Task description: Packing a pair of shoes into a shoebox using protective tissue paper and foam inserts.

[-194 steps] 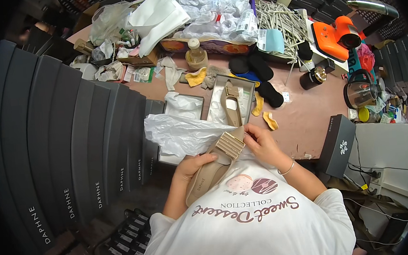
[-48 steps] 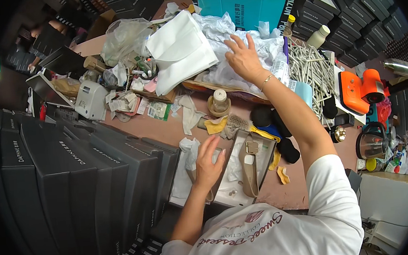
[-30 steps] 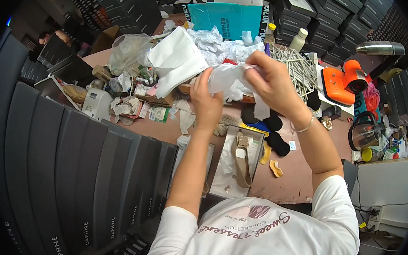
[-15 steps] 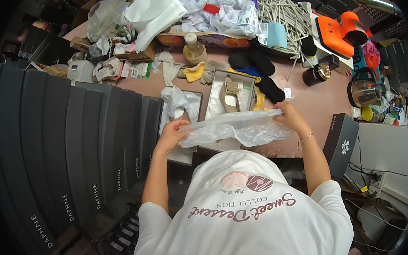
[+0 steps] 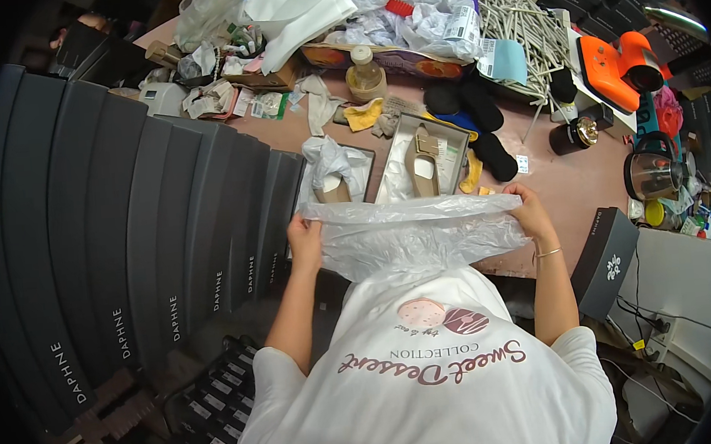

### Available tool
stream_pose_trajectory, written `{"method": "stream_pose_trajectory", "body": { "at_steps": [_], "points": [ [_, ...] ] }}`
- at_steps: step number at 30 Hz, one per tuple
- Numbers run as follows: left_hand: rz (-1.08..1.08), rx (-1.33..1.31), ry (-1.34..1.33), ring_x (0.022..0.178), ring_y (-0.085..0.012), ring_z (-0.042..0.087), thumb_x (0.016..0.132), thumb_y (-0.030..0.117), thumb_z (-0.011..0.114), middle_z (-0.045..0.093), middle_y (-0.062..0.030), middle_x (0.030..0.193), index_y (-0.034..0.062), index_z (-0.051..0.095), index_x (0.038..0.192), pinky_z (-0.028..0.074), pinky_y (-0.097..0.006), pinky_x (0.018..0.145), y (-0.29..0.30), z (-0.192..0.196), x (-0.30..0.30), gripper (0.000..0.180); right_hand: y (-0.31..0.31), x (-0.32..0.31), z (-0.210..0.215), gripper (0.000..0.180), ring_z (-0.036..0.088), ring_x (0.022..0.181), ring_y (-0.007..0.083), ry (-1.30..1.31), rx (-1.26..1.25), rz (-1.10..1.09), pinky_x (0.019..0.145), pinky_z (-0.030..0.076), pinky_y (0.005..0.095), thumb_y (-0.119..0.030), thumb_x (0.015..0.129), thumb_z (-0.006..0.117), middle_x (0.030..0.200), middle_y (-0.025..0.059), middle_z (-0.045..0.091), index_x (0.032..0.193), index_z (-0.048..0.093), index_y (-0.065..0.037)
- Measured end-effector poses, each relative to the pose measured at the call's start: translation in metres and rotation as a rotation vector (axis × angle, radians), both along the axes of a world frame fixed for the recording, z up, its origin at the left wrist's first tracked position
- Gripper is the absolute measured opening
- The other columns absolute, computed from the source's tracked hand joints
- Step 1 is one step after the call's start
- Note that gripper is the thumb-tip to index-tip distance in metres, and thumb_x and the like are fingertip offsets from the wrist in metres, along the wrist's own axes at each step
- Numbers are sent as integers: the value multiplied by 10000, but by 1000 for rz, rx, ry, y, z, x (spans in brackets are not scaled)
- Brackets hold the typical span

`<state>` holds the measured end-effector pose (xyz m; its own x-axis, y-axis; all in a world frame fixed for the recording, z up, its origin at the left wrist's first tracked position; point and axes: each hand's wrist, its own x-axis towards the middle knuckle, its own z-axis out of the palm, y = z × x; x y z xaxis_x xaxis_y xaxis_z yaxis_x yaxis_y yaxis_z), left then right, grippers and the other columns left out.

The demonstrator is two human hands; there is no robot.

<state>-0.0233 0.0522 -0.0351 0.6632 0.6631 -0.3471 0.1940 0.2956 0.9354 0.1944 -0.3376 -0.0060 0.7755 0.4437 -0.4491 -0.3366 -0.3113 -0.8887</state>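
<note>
Now the thin white sheet (image 5: pixel 423 235), bunched up a second ago, spans taut, so its unfolding looks nearly complete: the left hand (image 5: pixel 305 241) pinches its nine-o'clock end in its fingers, the right hand (image 5: pixel 534 215) its three-o'clock end; a boxed shoe (image 5: pixel 425 185) lies toward twelve.

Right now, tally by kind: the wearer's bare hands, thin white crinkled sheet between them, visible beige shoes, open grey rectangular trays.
Bare left hand and right hand: 2
Thin white crinkled sheet: 1
Left beige shoe, partly hidden, and right beige shoe: 2
Left grey tray and right grey tray: 2
Total: 7
</note>
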Motion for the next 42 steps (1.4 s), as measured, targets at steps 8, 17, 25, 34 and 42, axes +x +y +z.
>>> {"method": "stream_pose_trajectory", "body": {
  "at_steps": [8,17,25,34,42],
  "points": [
    [-719,-60,269,872,-116,609,849,49,631,635,-60,1016,34,565,1112,500,-257,749,24,37,-1,272,-22,26,27,226,540,766,80,172,171,11,706,457,222,31,741,634,872,-12,572,932,558,-65],
    [-472,-505,-134,808,-141,624,846,38,580,621,-59,970,55,568,1103,526,-263,723,11,73,25,257,-36,16,22,181,563,882,131,159,450,-81,795,466,258,50,765,609,976,51,588,926,592,-32],
    [-487,-562,-89,883,-209,628,864,483,506,646,-108,920,-45,643,911,503,-341,812,30,93,33,547,-52,12,32,261,559,1026,200,201,472,100,893,448,298,86,727,584,1103,111,582,966,657,10],
    [-764,170,220,911,-142,571,697,-22,637,624,-68,974,9,682,953,445,-254,793,43,77,42,261,-45,4,55,187,561,955,292,-606,-354,552,861,446,353,110,665,522,953,127,581,793,583,-12],
    [-947,511,100,1106,-212,530,679,-42,503,550,-106,1194,22,613,1142,426,-268,884,10,126,67,481,32,23,97,575,501,1175,311,-556,-55,525,981,398,371,-240,763,722,1270,180,524,1247,511,-14]
  ]
}}
